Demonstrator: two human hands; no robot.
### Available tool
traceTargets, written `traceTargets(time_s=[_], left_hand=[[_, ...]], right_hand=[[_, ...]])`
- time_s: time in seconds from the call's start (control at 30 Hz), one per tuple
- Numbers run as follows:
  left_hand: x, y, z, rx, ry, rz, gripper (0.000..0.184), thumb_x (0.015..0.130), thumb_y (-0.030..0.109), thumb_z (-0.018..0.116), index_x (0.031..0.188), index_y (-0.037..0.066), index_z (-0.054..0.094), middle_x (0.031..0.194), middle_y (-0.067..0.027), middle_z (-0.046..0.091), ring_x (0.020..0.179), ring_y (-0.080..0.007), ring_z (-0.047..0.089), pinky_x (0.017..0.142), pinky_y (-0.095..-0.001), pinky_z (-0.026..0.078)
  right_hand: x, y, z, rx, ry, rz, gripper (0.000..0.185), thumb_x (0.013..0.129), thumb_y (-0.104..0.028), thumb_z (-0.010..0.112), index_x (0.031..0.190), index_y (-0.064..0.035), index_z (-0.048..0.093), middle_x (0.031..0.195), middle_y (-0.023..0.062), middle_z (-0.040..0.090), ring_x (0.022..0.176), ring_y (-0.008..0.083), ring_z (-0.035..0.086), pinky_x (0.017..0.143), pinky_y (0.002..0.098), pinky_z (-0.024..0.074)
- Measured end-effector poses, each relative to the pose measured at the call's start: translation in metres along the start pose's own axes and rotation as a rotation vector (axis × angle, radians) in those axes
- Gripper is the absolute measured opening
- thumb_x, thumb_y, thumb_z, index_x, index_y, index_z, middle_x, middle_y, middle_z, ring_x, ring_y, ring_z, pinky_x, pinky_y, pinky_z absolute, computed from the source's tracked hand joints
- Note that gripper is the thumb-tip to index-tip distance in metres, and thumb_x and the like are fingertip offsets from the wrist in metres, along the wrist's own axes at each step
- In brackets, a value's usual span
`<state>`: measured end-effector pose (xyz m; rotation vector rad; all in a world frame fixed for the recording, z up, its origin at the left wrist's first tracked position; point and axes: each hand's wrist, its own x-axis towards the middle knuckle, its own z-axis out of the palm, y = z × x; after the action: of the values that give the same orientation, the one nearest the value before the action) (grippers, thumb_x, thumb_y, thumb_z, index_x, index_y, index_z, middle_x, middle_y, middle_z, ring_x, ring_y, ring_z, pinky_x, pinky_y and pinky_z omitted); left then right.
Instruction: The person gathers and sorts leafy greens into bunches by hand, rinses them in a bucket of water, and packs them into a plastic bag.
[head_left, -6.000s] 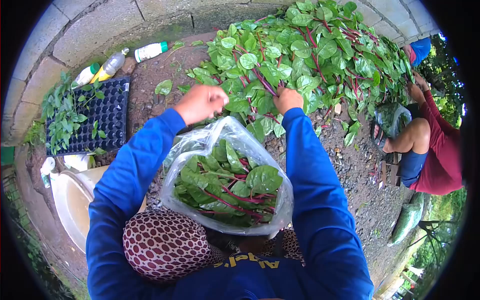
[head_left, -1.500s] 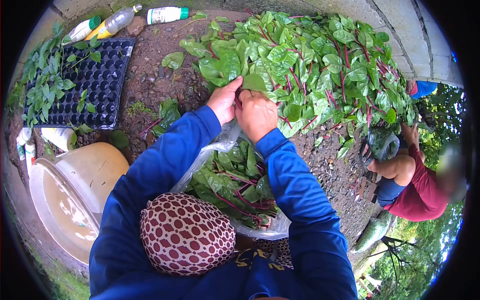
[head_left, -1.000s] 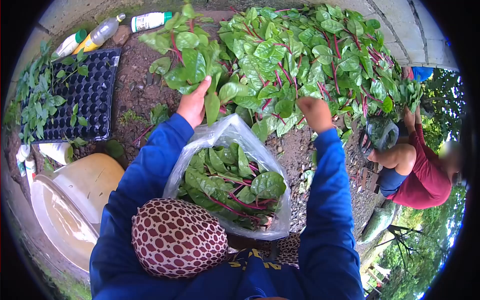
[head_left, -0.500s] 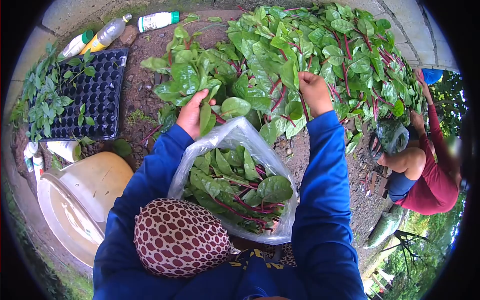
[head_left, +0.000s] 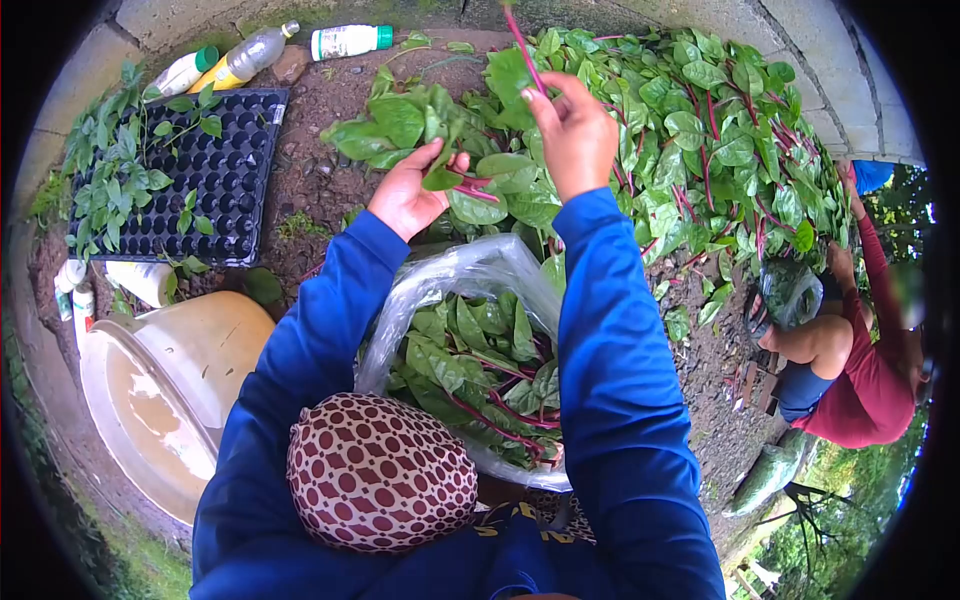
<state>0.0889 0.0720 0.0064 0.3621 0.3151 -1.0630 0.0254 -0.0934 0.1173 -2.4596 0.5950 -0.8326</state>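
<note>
My left hand (head_left: 408, 198) is closed round a small bunch of red-stemmed Malabar spinach (head_left: 395, 122), its leaves pointing away from me and the cut stems towards the right. Pinched in my right hand (head_left: 578, 140) is a single red Malabar spinach stem (head_left: 522, 48), held upright with a leaf hanging beside it. Behind both hands spreads a large heap of the same leafy stems (head_left: 700, 130) on the ground. Below them, against my lap, a clear plastic bag (head_left: 385, 335) stands open with leafy stems (head_left: 480, 370) inside.
To the left are a black seedling tray (head_left: 225, 165) with some plants, a tilted beige tub (head_left: 230, 340) and several bottles, including a white one with a green cap (head_left: 350, 41). At right another person (head_left: 850, 390) in a red top crouches beside the heap, near a plastic bag (head_left: 790, 290).
My right hand has lifted a stem up and leftward from the heap, closer to my left hand. The left hand keeps its bunch, and the view has shifted slightly.
</note>
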Motion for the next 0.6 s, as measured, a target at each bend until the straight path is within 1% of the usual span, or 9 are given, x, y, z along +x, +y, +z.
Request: traceTargets(time_s=[0.1, 0.17, 0.23, 0.27, 0.37, 0.4, 0.47, 0.57, 0.6], left_hand=[[-0.008, -0.012, 0.015, 0.145, 0.065, -0.011, 0.019, 0.090, 0.023, 0.053, 0.098, 0.006, 0.054, 0.086, -0.0057, 0.061, 0.083, -0.0219, 0.060, 0.081, -0.0406, 0.049], [-0.004, -0.025, 0.007, 0.195, 0.078, 0.067, 0.039, 0.089, 0.036, 0.051, 0.116, 0.008, 0.049, 0.111, -0.0095, 0.058, 0.099, -0.0221, 0.057, 0.092, -0.0390, 0.044], [-0.020, -0.030, 0.025, 0.132, -0.057, -0.045, 0.046, 0.090, 0.040, 0.048, 0.124, 0.009, 0.044, 0.117, -0.0082, 0.055, 0.105, -0.0203, 0.054, 0.091, -0.0372, 0.043], [-0.025, -0.029, 0.023, 0.240, -0.095, -0.036, 0.051, 0.090, 0.043, 0.045, 0.128, 0.009, 0.040, 0.118, -0.0067, 0.054, 0.105, -0.0195, 0.054, 0.090, -0.0372, 0.044], [-0.005, -0.039, -0.024, 0.277, 0.014, 0.023, 0.031, 0.087, 0.021, 0.058, 0.114, 0.006, 0.052, 0.108, -0.0055, 0.059, 0.097, -0.0157, 0.057, 0.085, -0.0318, 0.047], [-0.008, -0.038, -0.022, 0.280, 0.057, -0.038, 0.030, 0.087, 0.018, 0.059, 0.113, 0.005, 0.053, 0.106, -0.0057, 0.060, 0.095, -0.0158, 0.058, 0.084, -0.0318, 0.047], [-0.017, -0.035, -0.016, 0.278, 0.145, -0.145, 0.027, 0.085, 0.012, 0.060, 0.110, 0.003, 0.055, 0.103, -0.0062, 0.061, 0.093, -0.0161, 0.059, 0.083, -0.0317, 0.048], [-0.011, -0.041, -0.026, 0.209, 0.091, -0.180, 0.026, 0.085, 0.012, 0.060, 0.109, 0.003, 0.056, 0.102, -0.0074, 0.061, 0.092, -0.0174, 0.060, 0.082, -0.0329, 0.049], [-0.013, -0.043, -0.021, 0.255, 0.078, -0.166, 0.025, 0.085, 0.012, 0.059, 0.109, 0.003, 0.056, 0.102, -0.0077, 0.062, 0.092, -0.0176, 0.060, 0.081, -0.0330, 0.049]], right_hand=[[0.004, -0.010, 0.026, -0.034, -0.047, -0.024, 0.024, 0.069, -0.030, 0.073, 0.087, -0.0152, 0.065, 0.064, 0.0089, 0.062, 0.057, 0.0270, 0.060, 0.054, 0.0381, 0.0472], [-0.015, -0.021, 0.047, 0.018, -0.141, 0.150, 0.023, 0.071, -0.031, 0.071, 0.087, -0.0146, 0.066, 0.070, 0.0116, 0.064, 0.066, 0.0297, 0.063, 0.060, 0.0402, 0.0491], [-0.040, -0.014, 0.073, 0.118, -0.231, 0.343, 0.023, 0.075, -0.032, 0.067, 0.086, -0.0120, 0.065, 0.072, 0.0129, 0.065, 0.067, 0.0311, 0.063, 0.062, 0.0411, 0.0490], [-0.050, -0.016, 0.074, 0.128, -0.216, 0.323, 0.022, 0.077, -0.030, 0.064, 0.085, -0.0101, 0.065, 0.072, 0.0139, 0.065, 0.067, 0.0319, 0.063, 0.063, 0.0411, 0.0492], [-0.068, 0.002, 0.055, 0.414, -0.339, 0.343, 0.021, 0.083, -0.025, 0.057, 0.086, -0.0062, 0.065, 0.075, 0.0177, 0.064, 0.069, 0.0336, 0.062, 0.065, 0.0402, 0.0493], [-0.068, -0.008, 0.023, 0.597, -0.384, 0.551, 0.018, 0.083, -0.019, 0.056, 0.088, -0.0054, 0.066, 0.077, 0.0184, 0.064, 0.069, 0.0339, 0.062, 0.066, 0.0389, 0.0496], [-0.068, 0.036, -0.009, 0.130, -0.156, 0.088, 0.014, 0.081, -0.013, 0.058, 0.088, -0.0060, 0.067, 0.080, 0.0136, 0.066, 0.067, 0.0291, 0.064, 0.063, 0.0344, 0.0518], [-0.059, 0.123, -0.061, -0.200, -0.001, 0.285, 0.013, 0.079, -0.012, 0.058, 0.086, -0.0072, 0.067, 0.078, 0.0143, 0.066, 0.066, 0.0291, 0.064, 0.061, 0.0357, 0.0515], [-0.057, 0.143, -0.074, -0.386, -0.041, 0.363, 0.016, 0.077, -0.018, 0.060, 0.088, -0.0085, 0.067, 0.080, 0.0143, 0.066, 0.072, 0.0292, 0.064, 0.068, 0.0387, 0.0507]])
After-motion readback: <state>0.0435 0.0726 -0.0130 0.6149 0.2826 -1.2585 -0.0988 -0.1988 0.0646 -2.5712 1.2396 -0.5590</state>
